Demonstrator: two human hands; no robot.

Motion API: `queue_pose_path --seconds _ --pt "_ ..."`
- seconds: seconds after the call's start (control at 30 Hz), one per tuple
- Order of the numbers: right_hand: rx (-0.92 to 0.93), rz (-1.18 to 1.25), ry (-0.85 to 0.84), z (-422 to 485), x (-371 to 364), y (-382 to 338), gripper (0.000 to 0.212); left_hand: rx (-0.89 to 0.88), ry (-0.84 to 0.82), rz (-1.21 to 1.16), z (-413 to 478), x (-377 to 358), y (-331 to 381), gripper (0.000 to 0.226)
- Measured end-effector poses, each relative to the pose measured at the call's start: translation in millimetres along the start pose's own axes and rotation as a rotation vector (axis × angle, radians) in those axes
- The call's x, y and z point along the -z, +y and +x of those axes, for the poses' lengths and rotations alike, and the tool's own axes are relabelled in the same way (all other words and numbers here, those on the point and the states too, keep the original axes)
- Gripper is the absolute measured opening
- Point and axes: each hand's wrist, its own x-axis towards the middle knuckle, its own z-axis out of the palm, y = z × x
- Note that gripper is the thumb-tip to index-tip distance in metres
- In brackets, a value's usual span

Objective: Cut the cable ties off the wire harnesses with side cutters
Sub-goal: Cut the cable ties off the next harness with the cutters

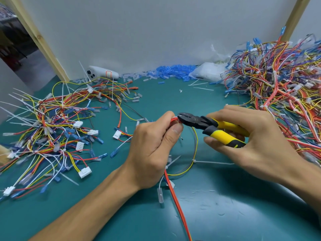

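1. The left hand (pixel 152 146) is at the centre of the frame. Its grip is closed on the red wires of a wire harness (pixel 175 197), which are pinched between the thumb and the curled forefinger.
2. The harness runs down from under that hand toward the lower edge of the frame. A thin yellow and dark loop of it curves out to the right, between the two hands.
3. A white cable tie (pixel 212 162) sits on this loop just below the hands, with its long tail lying out to the right on the green bench (pixel 225 214).
4. The right hand (pixel 257 136), right of centre, has its grip wrapped round the yellow-and-black handles of the side cutters (pixel 208 124).
5. The cutters' black head points left, with its tip at the red wires, just beside the left thumb. The jaws look nearly closed, but whether a tie lies between them cannot be told.
6. A left pile of harnesses (pixel 52 127) fills the left of the frame, with white tie tails sticking out of it. A larger right pile (pixel 281 94) fills the right edge.
7. Along the white wall at the back lie a heap of blue sleeves (pixel 173 70), a clear plastic bag (pixel 208 72) and a white device (pixel 102 73).
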Motion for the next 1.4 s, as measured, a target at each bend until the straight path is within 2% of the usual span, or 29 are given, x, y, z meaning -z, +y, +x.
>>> queue_pose_path --seconds 0.5,0.8,1.03,1.17,1.3,1.4 --pt "0.021 -0.004 0.012 -0.4 -0.9 1.1 0.016 0.026 0.023 -0.115 -0.7 -2.0 -2.1 0.033" --pt "0.013 0.011 0.019 -1.5 -6.3 2.0 0.013 0.004 0.018 -0.067 -1.8 -1.4 -1.4 0.034" --pt "0.008 0.016 0.022 -3.2 -11.5 0.8 0.011 0.017 0.014 -0.135 -2.3 -2.4 -1.9 0.034" --pt "-0.008 0.068 0.008 -5.9 -14.0 -3.4 0.015 0.019 0.021 -0.166 -2.7 -3.1 -4.4 0.036" --pt "-0.106 0.184 0.024 -5.8 -13.7 -2.1 0.02 0.078 0.086 -0.25 0.8 -2.7 -4.2 0.035" --pt "-0.164 0.207 0.051 -2.7 -6.8 -0.4 0.034 0.022 0.162 -0.185 9.4 4.3 -3.7 0.027"
